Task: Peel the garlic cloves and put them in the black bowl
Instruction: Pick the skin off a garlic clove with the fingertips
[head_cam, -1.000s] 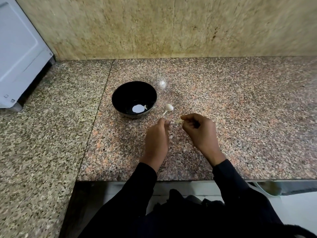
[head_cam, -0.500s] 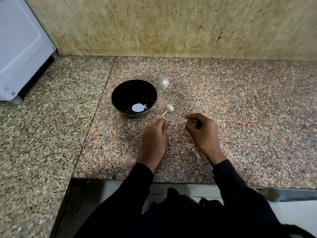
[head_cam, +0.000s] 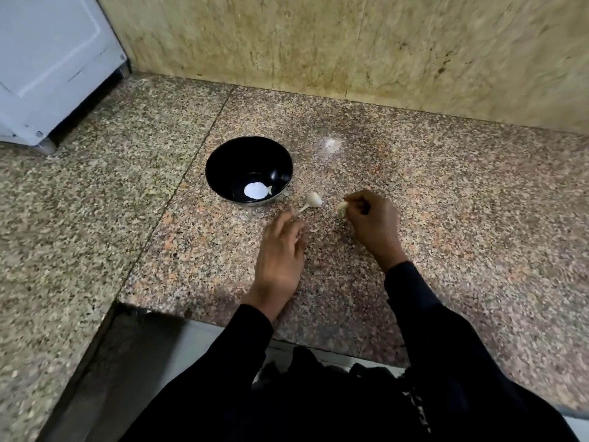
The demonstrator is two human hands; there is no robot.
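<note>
Garlic clove [head_cam: 342, 206], light and slippery, sits pinched in your right hand [head_cam: 371, 223]; left hand [head_cam: 280, 253] hovers loosely curled, holding nothing visible; grip the clove's ends.

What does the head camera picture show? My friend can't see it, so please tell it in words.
A person's right hand pinches a garlic clove above a granite counter, while the left hand hovers beside it. A black bowl and a garlic stem piece sit just beyond.

Glossy black bowl [head_cam: 223, 167]; polished speckled granite counter [head_cam: 446, 202]; mottled stone wall [head_cam: 287, 36].
</note>
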